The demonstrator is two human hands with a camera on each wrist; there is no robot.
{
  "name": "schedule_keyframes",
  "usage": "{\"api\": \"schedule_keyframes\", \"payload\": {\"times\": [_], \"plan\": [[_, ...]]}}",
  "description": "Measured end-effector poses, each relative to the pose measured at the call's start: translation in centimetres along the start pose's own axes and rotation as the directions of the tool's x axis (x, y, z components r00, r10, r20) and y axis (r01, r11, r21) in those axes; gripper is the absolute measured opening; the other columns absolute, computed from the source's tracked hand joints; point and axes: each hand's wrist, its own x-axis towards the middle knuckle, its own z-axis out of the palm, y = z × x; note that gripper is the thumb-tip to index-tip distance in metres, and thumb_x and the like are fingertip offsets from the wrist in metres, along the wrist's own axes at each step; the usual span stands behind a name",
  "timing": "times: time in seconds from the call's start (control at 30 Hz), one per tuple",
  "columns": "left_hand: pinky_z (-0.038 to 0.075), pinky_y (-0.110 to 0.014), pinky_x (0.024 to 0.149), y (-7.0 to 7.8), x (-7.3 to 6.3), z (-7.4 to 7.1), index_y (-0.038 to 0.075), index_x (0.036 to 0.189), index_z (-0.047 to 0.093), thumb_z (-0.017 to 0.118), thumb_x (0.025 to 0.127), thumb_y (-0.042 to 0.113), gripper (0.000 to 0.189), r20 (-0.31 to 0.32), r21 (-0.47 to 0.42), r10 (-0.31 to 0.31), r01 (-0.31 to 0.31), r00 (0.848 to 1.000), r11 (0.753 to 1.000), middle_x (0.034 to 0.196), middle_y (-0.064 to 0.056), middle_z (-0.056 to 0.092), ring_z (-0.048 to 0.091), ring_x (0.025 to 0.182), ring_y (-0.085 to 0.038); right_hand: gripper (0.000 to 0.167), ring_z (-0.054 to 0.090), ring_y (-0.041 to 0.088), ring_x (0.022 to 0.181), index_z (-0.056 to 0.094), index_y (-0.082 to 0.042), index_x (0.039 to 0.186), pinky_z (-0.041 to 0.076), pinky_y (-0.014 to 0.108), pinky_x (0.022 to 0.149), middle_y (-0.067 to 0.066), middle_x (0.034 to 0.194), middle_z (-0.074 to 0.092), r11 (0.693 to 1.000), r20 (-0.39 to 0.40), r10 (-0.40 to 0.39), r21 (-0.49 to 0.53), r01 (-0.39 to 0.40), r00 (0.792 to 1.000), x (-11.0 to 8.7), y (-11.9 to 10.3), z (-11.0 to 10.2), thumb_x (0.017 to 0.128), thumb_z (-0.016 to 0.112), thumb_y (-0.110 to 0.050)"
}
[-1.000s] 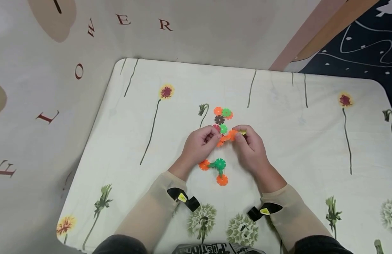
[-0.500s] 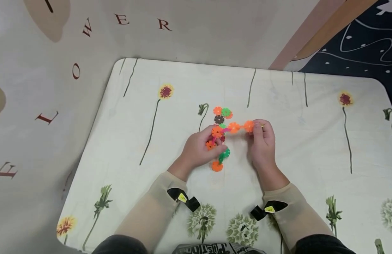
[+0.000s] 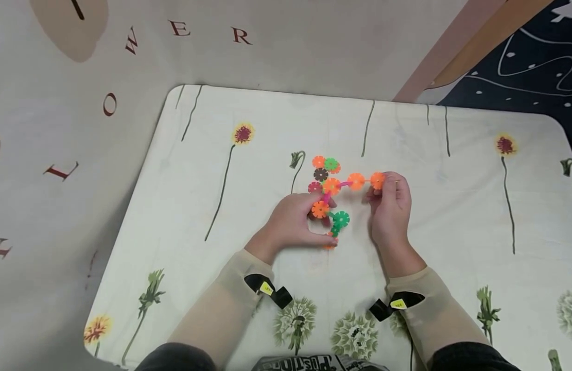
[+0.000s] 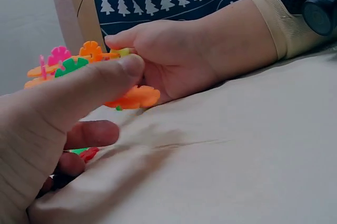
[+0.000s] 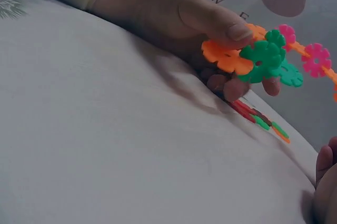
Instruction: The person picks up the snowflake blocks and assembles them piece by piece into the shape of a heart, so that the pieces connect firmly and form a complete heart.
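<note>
Chain of interlocked flower-shaped plastic discs, orange, pink and green (image 3: 356, 181), lies between the hands, raised off the white flower-printed cloth (image 3: 452, 206). Its upper run extends leftward from the right hand (image 3: 391, 208), then bends toward the person, into the left hand's (image 3: 288, 221) grasp. Right: thumb and fingers closed together, pinching the chain's far end near a small yellow piece (image 4: 124, 51). Left: thumb and forefinger spread in a wide C, thumb on the end orange disc, other fingers curled beneath.
</note>
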Motion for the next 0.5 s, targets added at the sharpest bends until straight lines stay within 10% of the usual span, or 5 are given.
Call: {"api": "schedule_keyframes", "payload": {"times": [0.2, 0.5], "plan": [[0.050, -0.025, 0.078, -0.28, 0.13, -0.19, 0.028, 0.088, 0.077, 0.099, 0.072, 0.036, 0.028, 0.040, -0.044, 0.027, -0.026, 0.999, 0.999, 0.076, 0.028, 0.067, 0.061, 0.081, 0.003, 0.019, 0.056, 0.021, 0.082, 0.058, -0.012, 0.117, 0.055, 0.025, 0.072, 0.007, 0.095, 0.054, 1.000, -0.008, 0.006, -0.006, -0.006, 1.000, 0.00, -0.10, 0.05, 0.115, 0.050, -0.029], [0.053, -0.027, 0.080, -0.36, 0.17, -0.17, 0.019, 0.109, 0.076, 0.096, 0.079, 0.024, 0.037, 0.037, -0.117, -0.026, 0.030, 0.999, 0.993, 0.081, 0.021, 0.072, 0.067, 0.081, 0.003, 0.028, 0.057, 0.021, 0.084, 0.057, -0.008, 0.136, 0.055, 0.025, 0.078, 0.007, 0.096, 0.055, 1.000, 0.067, 0.004, -0.023, -0.003, 0.998, -0.08, 0.00, -0.01, 0.115, 0.048, -0.024]]}}
